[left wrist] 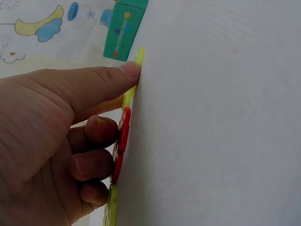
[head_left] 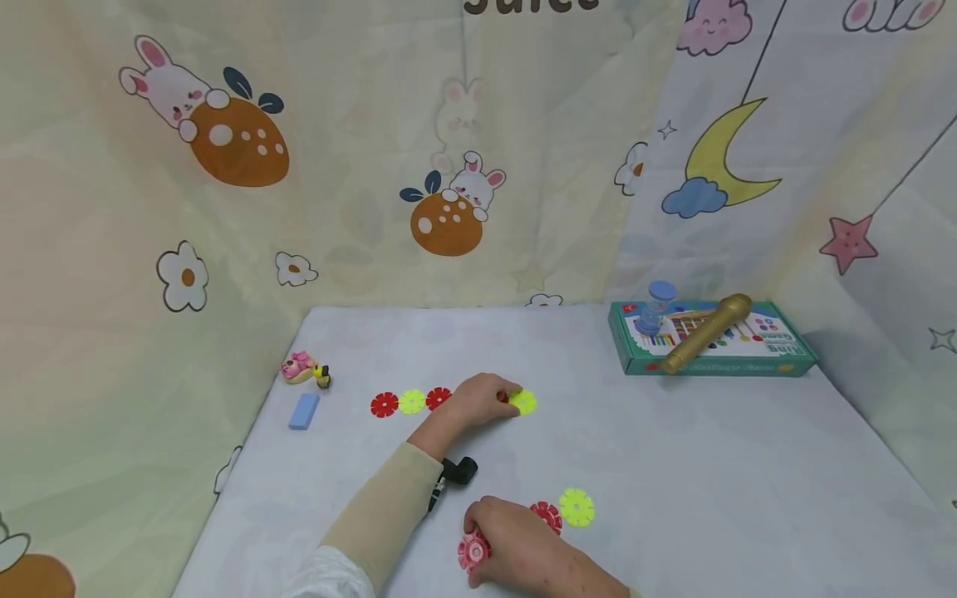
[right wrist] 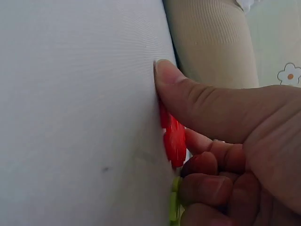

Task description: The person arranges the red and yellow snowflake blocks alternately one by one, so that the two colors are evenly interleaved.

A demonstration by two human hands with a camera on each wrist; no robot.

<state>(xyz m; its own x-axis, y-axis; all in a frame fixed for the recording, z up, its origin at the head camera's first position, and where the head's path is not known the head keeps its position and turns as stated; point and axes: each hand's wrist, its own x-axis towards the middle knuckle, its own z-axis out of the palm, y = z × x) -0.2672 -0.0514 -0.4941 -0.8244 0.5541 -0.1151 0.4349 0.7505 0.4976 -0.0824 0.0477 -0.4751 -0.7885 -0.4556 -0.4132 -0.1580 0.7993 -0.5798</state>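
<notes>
Notched plastic discs lie in a row across the table: a red disc [head_left: 385, 404], a yellow disc [head_left: 411, 402], another red one [head_left: 438, 398], then more partly hidden under my left hand [head_left: 478, 403]. Its thumb and a finger pinch the yellow-green disc [head_left: 525, 402] at the right end, flat on the cloth; the left wrist view shows the thumb on that disc's edge [left wrist: 140, 55]. Nearer the front, my right hand [head_left: 531, 548] pinches a reddish disc [head_left: 473, 551] between thumb and fingers. Beside that hand lie a partly covered red disc [head_left: 547, 516] and a yellow-green one [head_left: 577, 507].
At the back right stands a green game box [head_left: 755, 365] bearing a gold microphone-shaped stick [head_left: 706, 334] and a blue-capped sand timer [head_left: 655, 309]. Small pink and yellow figures [head_left: 301, 367] and a blue block [head_left: 304, 411] sit by the left edge. Printed cloth hangs behind.
</notes>
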